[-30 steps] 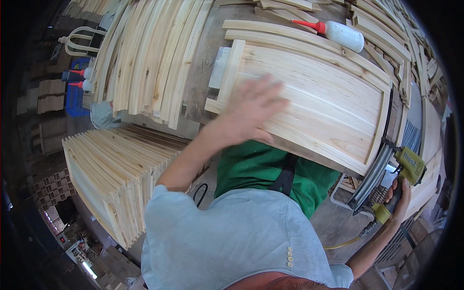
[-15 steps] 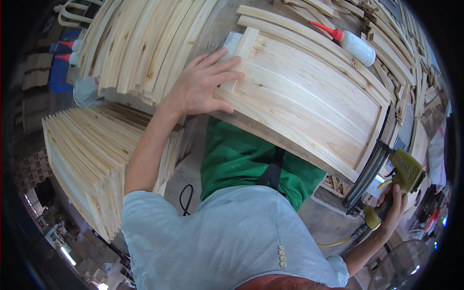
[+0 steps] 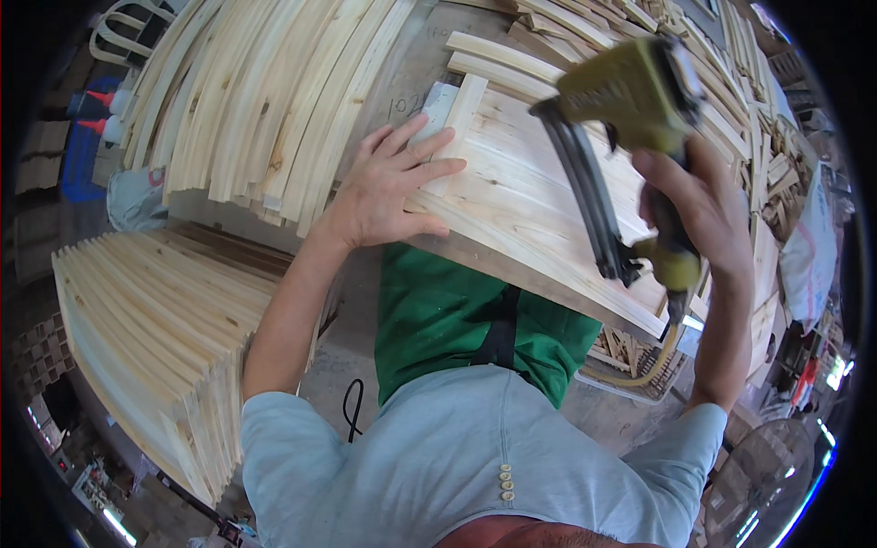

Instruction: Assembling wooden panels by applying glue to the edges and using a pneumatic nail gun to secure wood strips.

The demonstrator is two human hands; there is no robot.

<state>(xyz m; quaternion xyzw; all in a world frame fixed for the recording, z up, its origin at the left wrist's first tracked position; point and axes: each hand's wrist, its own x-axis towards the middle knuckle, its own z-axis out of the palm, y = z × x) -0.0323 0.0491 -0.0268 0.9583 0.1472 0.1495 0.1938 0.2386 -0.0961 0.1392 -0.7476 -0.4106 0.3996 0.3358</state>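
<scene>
Pale wood fills the middle of the frame: a framed panel lying on the counter, a little right of centre, its near edge above the green cloth over the person's lap. From where I stand, the left hand rests at the panel's left end, fingers spread across the end strip and thumb apart along the near edge. The right hand, slightly blurred, has its fingers wrapped round the grip of an olive nail gun at the upper right. The gun's dark magazine slants down in front of the panel's right part; I can't tell whether it touches the wood. A yellow hose runs from the grip's lower end. Long strips lie side by side at upper left, with a stack of panels below them.
</scene>
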